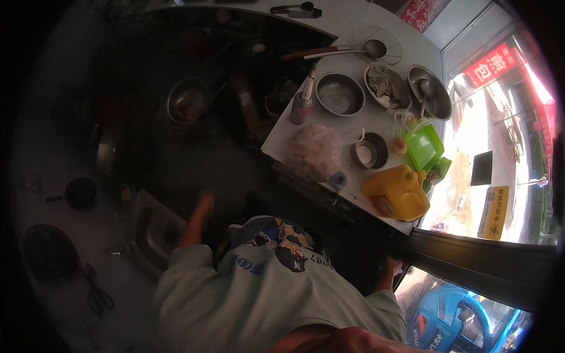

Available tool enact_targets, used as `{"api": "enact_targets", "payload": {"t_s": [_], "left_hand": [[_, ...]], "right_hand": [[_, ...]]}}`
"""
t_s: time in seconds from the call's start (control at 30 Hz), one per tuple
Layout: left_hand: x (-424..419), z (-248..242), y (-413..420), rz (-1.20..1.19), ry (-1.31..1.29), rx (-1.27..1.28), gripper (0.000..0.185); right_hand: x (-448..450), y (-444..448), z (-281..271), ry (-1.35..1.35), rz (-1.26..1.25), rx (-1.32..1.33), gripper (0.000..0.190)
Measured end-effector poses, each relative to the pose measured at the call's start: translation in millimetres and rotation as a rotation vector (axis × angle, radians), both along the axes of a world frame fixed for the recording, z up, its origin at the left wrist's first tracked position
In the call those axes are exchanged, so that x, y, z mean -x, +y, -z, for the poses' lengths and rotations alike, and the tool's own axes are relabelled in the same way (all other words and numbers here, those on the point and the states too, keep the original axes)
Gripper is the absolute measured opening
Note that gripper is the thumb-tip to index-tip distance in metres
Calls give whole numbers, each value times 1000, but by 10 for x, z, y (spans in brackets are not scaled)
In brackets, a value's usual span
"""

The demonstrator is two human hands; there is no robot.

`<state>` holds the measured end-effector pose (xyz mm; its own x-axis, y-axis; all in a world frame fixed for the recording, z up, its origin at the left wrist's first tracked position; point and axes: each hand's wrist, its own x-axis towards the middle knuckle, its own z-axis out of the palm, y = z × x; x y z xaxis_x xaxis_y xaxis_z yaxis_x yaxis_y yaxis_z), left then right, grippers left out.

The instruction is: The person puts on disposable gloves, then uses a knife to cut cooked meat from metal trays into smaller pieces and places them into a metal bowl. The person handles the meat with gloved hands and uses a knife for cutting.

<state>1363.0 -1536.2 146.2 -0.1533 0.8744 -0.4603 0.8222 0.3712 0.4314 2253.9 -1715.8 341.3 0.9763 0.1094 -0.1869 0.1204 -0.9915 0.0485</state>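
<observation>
My left hand (205, 202) hangs beside the stainless steel sink (152, 220), dim and blurred; its fingers cannot be made out. Low at the right, my right hand (394, 267) is at the dark edge of a doorway, and its grip is unclear. Before me stands a white counter (282, 137) with a clear plastic bag of pale pieces (311, 152) near its edge. Around the bag are a small steel pot (380, 148), a yellow plastic jug (393, 194), a lidded jar (339, 180) and a can holding utensils (301, 110).
Steel bowls (340, 95) line the counter's window side, one holding a cloth (383, 84). A ladle (375, 48) rests over a wire skimmer (395, 55). Near the jug is a green plastic basket (426, 145). Dark pans (49, 253) lie left; a blue vehicle (441, 317) stands outside.
</observation>
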Motion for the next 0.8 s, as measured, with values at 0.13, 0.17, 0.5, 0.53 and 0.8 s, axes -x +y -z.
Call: {"api": "enact_targets", "payload": {"t_s": [0.13, 0.17, 0.5, 0.53, 0.8], "left_hand": [[296, 23, 104, 156, 43, -361, 28], [420, -15, 192, 69, -69, -349, 28], [1506, -890, 764, -125, -113, -93, 36], [1597, -1051, 829, -249, -202, -94, 37], [1939, -1512, 1654, -1032, -673, -26, 60]], "right_hand": [[-21, 236, -50, 213, 289, -191, 57], [-2, 354, -36, 251, 269, -251, 55], [2063, 1037, 1064, 1212, 263, -46, 46], [2389, 1136, 1179, 1300, 114, 85, 48], [3485, 2744, 1159, 1096, -554, 379, 36]]}}
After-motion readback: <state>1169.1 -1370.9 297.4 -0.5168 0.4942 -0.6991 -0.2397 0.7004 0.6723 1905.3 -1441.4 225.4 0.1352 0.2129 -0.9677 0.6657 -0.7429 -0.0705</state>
